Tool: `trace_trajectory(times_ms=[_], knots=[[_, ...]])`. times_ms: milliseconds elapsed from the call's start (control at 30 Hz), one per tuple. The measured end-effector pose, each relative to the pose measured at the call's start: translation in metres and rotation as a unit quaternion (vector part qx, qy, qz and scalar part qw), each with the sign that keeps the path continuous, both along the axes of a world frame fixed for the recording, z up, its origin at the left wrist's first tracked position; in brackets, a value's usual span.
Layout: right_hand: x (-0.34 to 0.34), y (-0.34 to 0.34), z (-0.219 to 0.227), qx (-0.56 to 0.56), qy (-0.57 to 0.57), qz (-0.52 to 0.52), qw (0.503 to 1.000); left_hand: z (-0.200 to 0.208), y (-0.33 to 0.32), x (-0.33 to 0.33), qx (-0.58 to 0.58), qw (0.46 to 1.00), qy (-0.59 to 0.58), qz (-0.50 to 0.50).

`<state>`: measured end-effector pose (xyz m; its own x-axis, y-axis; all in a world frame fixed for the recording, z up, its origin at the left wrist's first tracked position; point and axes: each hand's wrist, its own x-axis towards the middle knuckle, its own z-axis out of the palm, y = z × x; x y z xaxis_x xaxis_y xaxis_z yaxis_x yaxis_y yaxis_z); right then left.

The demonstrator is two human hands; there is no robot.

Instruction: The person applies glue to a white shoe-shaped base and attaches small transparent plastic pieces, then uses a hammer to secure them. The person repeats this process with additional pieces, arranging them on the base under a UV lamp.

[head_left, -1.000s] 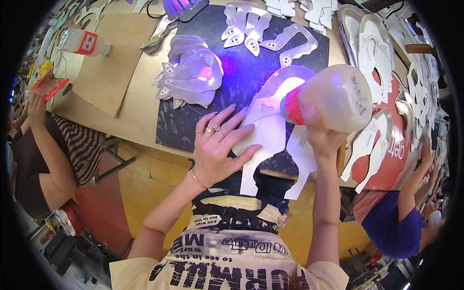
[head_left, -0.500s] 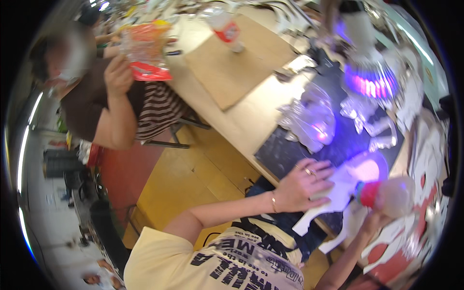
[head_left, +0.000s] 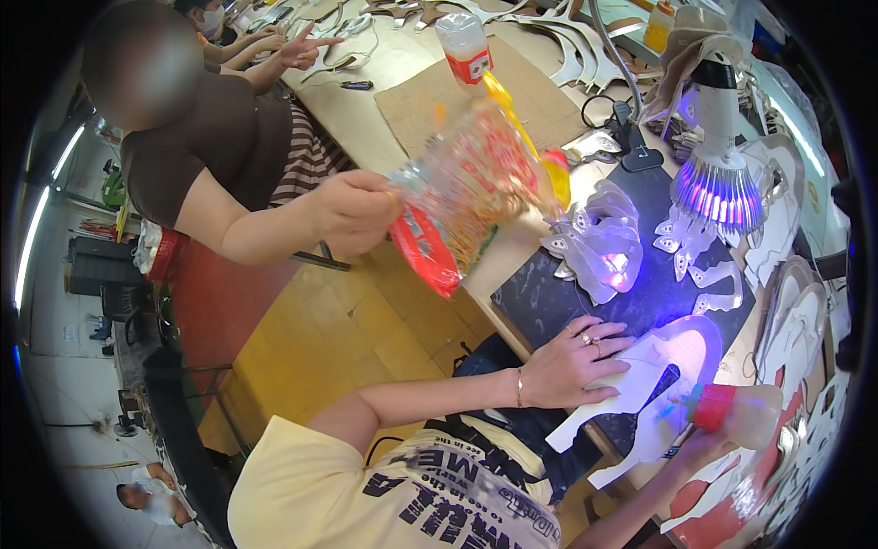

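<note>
Basically, L hand [head_left: 578,366] lies palm-down w/ fingers spread, some fingertips on the dark mat [head_left: 540,279], index & thumb over the L edge of the white cutout [head_left: 654,361]; it isn't gripping anything. R hand [head_left: 706,446] is wrapped round a squeeze bottle [head_left: 757,414], a cloudy one w/ a red band, tipped sideways so its nozzle points L over the cutout's R leg; can't tell if the tip touches.

The cutout is U-shaped: curved end on the mat, far side, lit purple; its two legs run near & L, past the table's near edge. Lamp [head_left: 720,192] w/ a ribbed purple-lit head hangs beyond it, far R.

Also on the mat: a pile of silvery pieces [head_left: 599,247], far of the L hand, plus a loose silvery piece [head_left: 719,289] just beyond the cutout's curved end. Stacked white pieces [head_left: 791,320] sit to the R.

Over on the L, a co-worker's hand [head_left: 355,212] pinches a clear plastic bag [head_left: 485,174] w/ red & yellow parts, held up in the air approx. level w/ the table's L part, well apart from the wearer's hands. Behind it, a cardboard sheet [head_left: 540,105] lies on the table [head_left: 393,50], w/ a clear bottle w/ red label [head_left: 465,53] on its far L part.
</note>
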<state>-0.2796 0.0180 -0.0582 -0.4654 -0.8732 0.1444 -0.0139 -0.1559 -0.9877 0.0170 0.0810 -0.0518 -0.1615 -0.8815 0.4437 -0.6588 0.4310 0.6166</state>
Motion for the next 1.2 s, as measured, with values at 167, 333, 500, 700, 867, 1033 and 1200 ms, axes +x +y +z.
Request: trace_trajectory(times_ms=[167, 333, 500, 700, 867, 1033, 1200], knots=[[0.001, 0.002, 0.001, -0.002, 0.01, -0.01, 1.0, 0.01, 0.017, 0.014, -0.176, 0.979, -0.015, 0.102], [0.0, 0.005, 0.006, 0.035, -0.019, 0.028, 0.999, 0.035, 0.025, 0.079, -0.189, 0.919, -0.099, 0.333], [0.011, 0.003, 0.005, -0.016, -0.01, -0.006, 1.0, 0.069, 0.005, 0.158, -0.037, 0.827, -0.233, 0.51], [0.017, 0.005, 0.017, -0.024, 0.008, -0.012, 1.0, 0.08, -0.004, 0.193, 0.046, 0.84, -0.309, 0.444], [0.019, 0.011, 0.024, -0.027, 0.021, 0.001, 0.999, 0.082, 0.012, 0.172, -0.022, 0.929, -0.116, 0.35], [0.019, 0.01, 0.031, 0.012, 0.005, 0.056, 0.998, 0.069, 0.044, 0.11, -0.217, 0.915, -0.239, 0.241], [0.021, 0.012, 0.038, -0.001, 0.03, 0.037, 0.999, 0.062, 0.06, 0.093, -0.244, 0.921, -0.23, 0.198]])
